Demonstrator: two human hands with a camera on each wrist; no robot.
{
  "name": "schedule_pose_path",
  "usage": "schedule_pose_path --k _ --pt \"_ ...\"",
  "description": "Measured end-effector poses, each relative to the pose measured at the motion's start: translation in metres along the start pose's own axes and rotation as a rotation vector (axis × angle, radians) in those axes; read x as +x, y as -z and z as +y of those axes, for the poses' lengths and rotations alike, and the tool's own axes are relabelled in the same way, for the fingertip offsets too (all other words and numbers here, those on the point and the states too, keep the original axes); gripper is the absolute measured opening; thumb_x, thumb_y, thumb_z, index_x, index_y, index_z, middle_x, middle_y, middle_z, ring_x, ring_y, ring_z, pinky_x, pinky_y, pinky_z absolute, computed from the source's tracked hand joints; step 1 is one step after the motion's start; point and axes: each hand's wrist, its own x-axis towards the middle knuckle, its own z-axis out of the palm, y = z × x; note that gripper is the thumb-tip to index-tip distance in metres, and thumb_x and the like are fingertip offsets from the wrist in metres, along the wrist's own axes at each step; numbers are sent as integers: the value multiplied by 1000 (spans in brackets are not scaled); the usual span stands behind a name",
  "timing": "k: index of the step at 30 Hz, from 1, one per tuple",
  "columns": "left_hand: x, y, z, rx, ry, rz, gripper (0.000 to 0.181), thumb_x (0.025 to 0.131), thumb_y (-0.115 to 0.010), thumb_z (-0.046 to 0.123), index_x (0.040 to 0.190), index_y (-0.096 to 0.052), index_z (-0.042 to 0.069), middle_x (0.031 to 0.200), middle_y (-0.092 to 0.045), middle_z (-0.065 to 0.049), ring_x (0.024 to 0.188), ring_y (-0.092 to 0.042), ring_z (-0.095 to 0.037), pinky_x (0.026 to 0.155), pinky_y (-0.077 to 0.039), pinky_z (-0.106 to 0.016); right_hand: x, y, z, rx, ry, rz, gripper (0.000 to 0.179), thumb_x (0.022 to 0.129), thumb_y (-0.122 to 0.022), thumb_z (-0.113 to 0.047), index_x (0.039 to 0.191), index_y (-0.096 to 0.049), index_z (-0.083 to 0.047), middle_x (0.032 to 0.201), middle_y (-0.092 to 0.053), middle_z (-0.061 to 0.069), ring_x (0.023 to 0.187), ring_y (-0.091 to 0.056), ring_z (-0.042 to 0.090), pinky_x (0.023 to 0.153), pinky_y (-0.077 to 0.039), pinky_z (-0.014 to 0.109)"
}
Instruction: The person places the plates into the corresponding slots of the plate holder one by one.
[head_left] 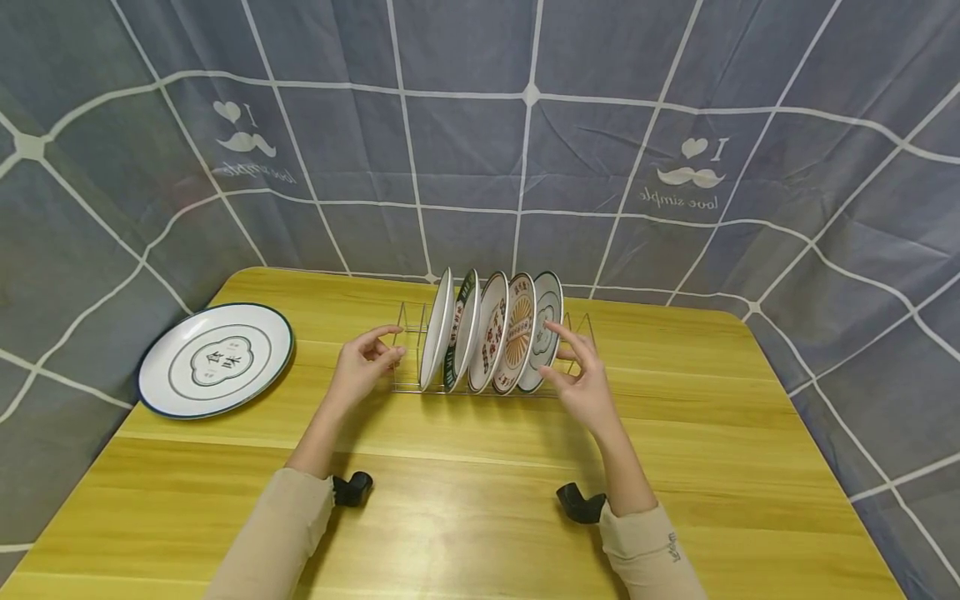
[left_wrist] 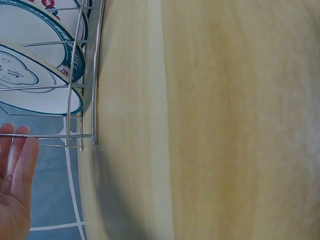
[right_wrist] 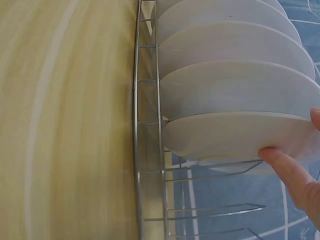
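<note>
Several patterned plates [head_left: 492, 333] stand on edge, side by side, in a wire dish rack [head_left: 408, 389]. At the rack's left end is my left hand [head_left: 360, 367], thumb and forefinger apart near the end wires. Its fingers [left_wrist: 26, 172] look straight in the left wrist view, tips at a wire. My right hand [head_left: 583, 379] is at the rightmost plate [head_left: 536, 362]. In the right wrist view its thumb presses the white underside of that plate [right_wrist: 225, 135], while another fingertip is at the rim; the rest of the hand is out of frame.
A large white plate with a blue-green rim [head_left: 165, 375] lies flat on the left of the wooden table [head_left: 465, 517]. A grey gridded cloth [head_left: 480, 150] hangs behind the table. Bare wire dividers [right_wrist: 220, 212] stand beyond the rightmost plate.
</note>
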Motion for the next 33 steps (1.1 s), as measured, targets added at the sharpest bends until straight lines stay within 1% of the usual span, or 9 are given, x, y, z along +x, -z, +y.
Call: schedule_pose_path --k 7,14,17,20,23,26,28,30,33 --pt "-1 0 2 -8 14 9 33 84 -62 -2 117 -56 -9 72 -56 -22 63 -57 -26 60 -55 -35 -4 0 3 8 -31 14 56 77 -58 20 130 -42 7 127 -32 29 104 -40 51 73 -51 18" --pt "-2 1 4 -6 13 -4 34 86 -60 -3 118 -54 -10 76 -55 -26 61 -57 -13 61 -55 -34 -6 0 4 -20 -39 4 56 80 -58 17 131 -42 5 131 -32 25 108 -40 50 76 -50 18" --pt "-1 -1 1 -5 13 5 34 86 -60 -2 119 -54 -10 76 -55 -27 62 -56 -15 61 -55 -33 -7 0 2 -53 -46 -1 56 81 -58 15 132 -41 4 132 -31 24 110 -39 51 76 -51 20" --pt "0 -3 -6 -3 15 22 35 86 -60 1 120 -54 -8 76 -56 -24 64 -56 -22 61 -54 -30 -8 -2 -1 -87 -58 4 57 83 -57 13 135 -38 3 135 -30 24 114 -38 51 83 -51 32" --pt "2 -3 -17 6 10 37 37 87 -61 6 122 -54 -5 79 -58 -21 67 -57 -23 63 -54 -28 -11 -6 -5 -135 -40 50 60 83 -59 9 138 -34 1 138 -28 25 117 -37 49 91 -44 48" --pt "2 0 -26 -14 -7 53 40 87 -62 10 125 -53 -1 87 -60 -20 72 -60 -16 67 -55 -30 -12 -12 -6 -174 76 184 60 81 -60 11 135 -36 3 134 -33 27 117 -38 45 96 -36 56" --pt "0 4 -27 -39 -21 76 40 88 -62 10 125 -52 -1 92 -60 -17 75 -61 -13 69 -55 -32 -12 -17 -4 -200 211 306 55 78 -61 14 129 -41 7 127 -39 27 115 -42 38 98 -37 52" --pt "-3 11 -27 -72 -26 116 40 88 -62 10 125 -52 -2 94 -60 -11 76 -61 -8 71 -55 -33 -11 -23 -2 -174 352 391 48 76 -59 18 121 -44 11 119 -43 28 111 -46 31 98 -40 45" --pt "-9 25 -27 -125 -14 196 39 87 -62 8 124 -52 -1 91 -60 3 76 -62 -6 70 -54 -29 -9 -35 -1 -93 495 376 42 74 -56 22 114 -46 15 112 -47 28 107 -50 23 95 -43 35"
